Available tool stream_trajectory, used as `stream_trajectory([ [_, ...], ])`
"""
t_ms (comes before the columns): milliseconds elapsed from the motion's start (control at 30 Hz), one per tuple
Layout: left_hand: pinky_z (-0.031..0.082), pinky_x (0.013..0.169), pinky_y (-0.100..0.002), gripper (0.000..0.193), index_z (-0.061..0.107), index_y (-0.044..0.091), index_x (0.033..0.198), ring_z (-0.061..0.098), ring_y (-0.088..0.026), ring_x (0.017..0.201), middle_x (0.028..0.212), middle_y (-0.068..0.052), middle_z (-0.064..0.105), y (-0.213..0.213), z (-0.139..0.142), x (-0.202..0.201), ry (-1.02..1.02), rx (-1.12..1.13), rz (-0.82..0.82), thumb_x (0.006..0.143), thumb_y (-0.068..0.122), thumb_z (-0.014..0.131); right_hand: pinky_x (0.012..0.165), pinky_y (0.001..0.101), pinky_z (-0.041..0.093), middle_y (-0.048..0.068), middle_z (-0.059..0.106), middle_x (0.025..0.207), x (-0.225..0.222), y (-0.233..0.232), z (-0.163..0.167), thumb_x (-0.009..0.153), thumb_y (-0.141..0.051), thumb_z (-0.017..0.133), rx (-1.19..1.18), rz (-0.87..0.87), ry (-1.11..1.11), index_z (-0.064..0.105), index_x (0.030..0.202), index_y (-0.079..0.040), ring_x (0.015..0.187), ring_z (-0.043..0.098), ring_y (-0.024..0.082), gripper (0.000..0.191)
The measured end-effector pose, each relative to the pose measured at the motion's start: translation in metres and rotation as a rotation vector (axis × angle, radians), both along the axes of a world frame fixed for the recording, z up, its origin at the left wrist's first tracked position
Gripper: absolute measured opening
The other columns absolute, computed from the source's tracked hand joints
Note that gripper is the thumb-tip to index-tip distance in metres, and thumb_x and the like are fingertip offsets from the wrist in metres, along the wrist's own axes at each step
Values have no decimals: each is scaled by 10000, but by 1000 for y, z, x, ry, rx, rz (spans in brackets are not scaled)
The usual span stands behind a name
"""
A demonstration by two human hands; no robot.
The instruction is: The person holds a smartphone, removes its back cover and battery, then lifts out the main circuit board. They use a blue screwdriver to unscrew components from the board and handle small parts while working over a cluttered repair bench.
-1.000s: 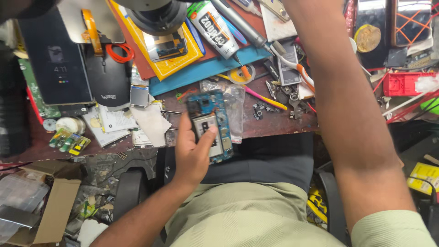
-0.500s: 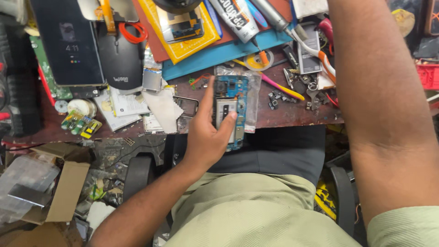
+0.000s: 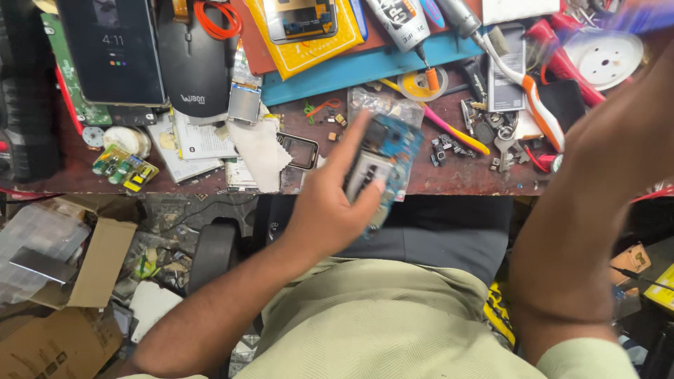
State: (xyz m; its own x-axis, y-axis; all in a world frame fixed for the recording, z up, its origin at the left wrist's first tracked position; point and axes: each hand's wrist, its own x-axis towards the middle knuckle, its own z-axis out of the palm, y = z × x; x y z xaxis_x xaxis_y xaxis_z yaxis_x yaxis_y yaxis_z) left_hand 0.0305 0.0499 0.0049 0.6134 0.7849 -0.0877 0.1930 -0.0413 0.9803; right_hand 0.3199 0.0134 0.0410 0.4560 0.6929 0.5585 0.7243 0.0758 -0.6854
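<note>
Left hand (image 3: 330, 203): grasping a blue circuit board (image 3: 385, 158), thumb across its near face, forefinger stretched up along its far-left side; the board is blurred and tilted, held just over the near edge of the wooden workbench (image 3: 463, 179).

Right hand (image 3: 618, 133): far right of the left hand, raised and blurred; whether it is clenched, released or holding anything cannot be told. Its forearm crosses the bench's right end.

Beyond the board: clear plastic bag (image 3: 375, 102), tape ring (image 3: 421, 83), pink-and-yellow pen (image 3: 456, 135), loose small metal parts (image 3: 446, 149); crowded, little bare bench.

Left of the left hand: white cloth scrap (image 3: 261, 151), small black-framed part (image 3: 298, 149) just beside the forefinger, paper booklets (image 3: 200, 140), black mouse (image 3: 193, 63), dark phone (image 3: 112, 49).

Far beyond: blue mat (image 3: 365, 63), yellow packet (image 3: 309, 28), glue tube (image 3: 404, 21).

Right of the board: white-and-orange toothbrush (image 3: 530, 91).

Nearer than the hand: the bench edge, then open room over the person's lap, dark cloth (image 3: 435, 231) beneath the board.

Lower left, below bench level: cardboard box (image 3: 98, 263) and clutter on the floor.
</note>
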Motion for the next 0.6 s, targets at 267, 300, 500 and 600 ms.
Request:
stream_trajectory([
  [267,527,588,-286,844,329,152,1609,556,-133,536,1220,-136,778,-1,-8,7,232,-45,-73,850,85,693,639,366,627,152,541,1134,-74,-58,-78,1099,-109,662,405,92,127,545,1274,-48,757,669,261,219],
  [300,544,661,-274,835,326,139,1617,607,-114,653,1242,-142,771,-1,-10,7,183,-31,-72,870,77,694,640,369,631,148,531,1139,-78,-58,-81,1091,-95,666,410,95,136,545,1285,-59,750,668,266,231],
  [500,577,922,-251,803,320,79,1639,736,-92,1049,1257,-150,768,-6,-12,6,92,11,-78,935,19,702,623,363,670,134,497,1143,-87,-53,-101,1065,-73,632,457,105,54,498,1320,-91,768,721,306,289],
  [600,578,929,-256,802,317,62,1636,739,-104,1087,1282,-155,760,-6,-10,8,87,6,-80,932,-1,696,596,376,663,127,486,1131,-90,-53,-110,1038,-61,636,570,112,96,518,1312,-109,723,705,312,302],
])
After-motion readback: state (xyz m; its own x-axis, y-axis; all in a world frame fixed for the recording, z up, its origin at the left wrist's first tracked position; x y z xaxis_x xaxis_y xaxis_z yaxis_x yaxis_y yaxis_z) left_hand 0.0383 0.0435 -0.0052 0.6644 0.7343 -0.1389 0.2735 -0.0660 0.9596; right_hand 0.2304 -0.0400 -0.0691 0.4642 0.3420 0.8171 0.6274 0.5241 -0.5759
